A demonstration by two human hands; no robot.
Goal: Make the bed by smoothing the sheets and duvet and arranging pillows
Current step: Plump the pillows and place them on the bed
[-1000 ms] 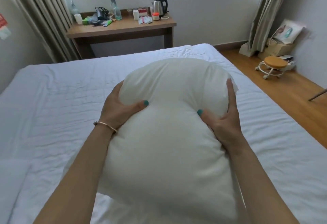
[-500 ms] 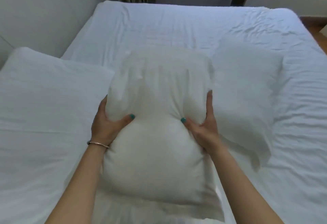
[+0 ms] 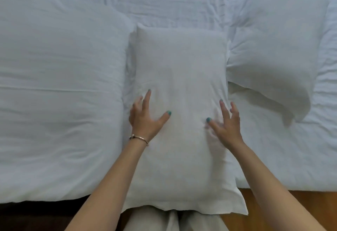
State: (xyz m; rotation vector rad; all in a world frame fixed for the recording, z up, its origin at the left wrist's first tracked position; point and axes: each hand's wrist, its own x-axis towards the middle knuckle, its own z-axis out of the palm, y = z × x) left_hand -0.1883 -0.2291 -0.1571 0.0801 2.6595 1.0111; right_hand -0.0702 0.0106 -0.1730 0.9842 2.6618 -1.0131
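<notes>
A white pillow (image 3: 180, 77) lies flat on the bed in front of me, its near end hanging over the bed's edge. My left hand (image 3: 145, 116) rests on its left side with fingers spread and straight. My right hand (image 3: 225, 121) is on its right side, fingers spread and slightly blurred, touching or just above the fabric. A folded white duvet (image 3: 58, 85) lies to the left. Another white pillow (image 3: 273, 48) lies to the right, its near corner folded over. The white sheet (image 3: 173, 1) beyond is wrinkled.
Wooden floor (image 3: 273, 210) shows beyond the bed's near edge at lower right. My legs in light trousers (image 3: 173, 221) stand against the bed below the pillow. A dark strip of bed frame (image 3: 36, 216) runs along the lower left.
The pillow went from being gripped and held up to lying flat on the bed between duvet and other pillow. Both hands released their grip and now lie spread on it. My view tilted down.
</notes>
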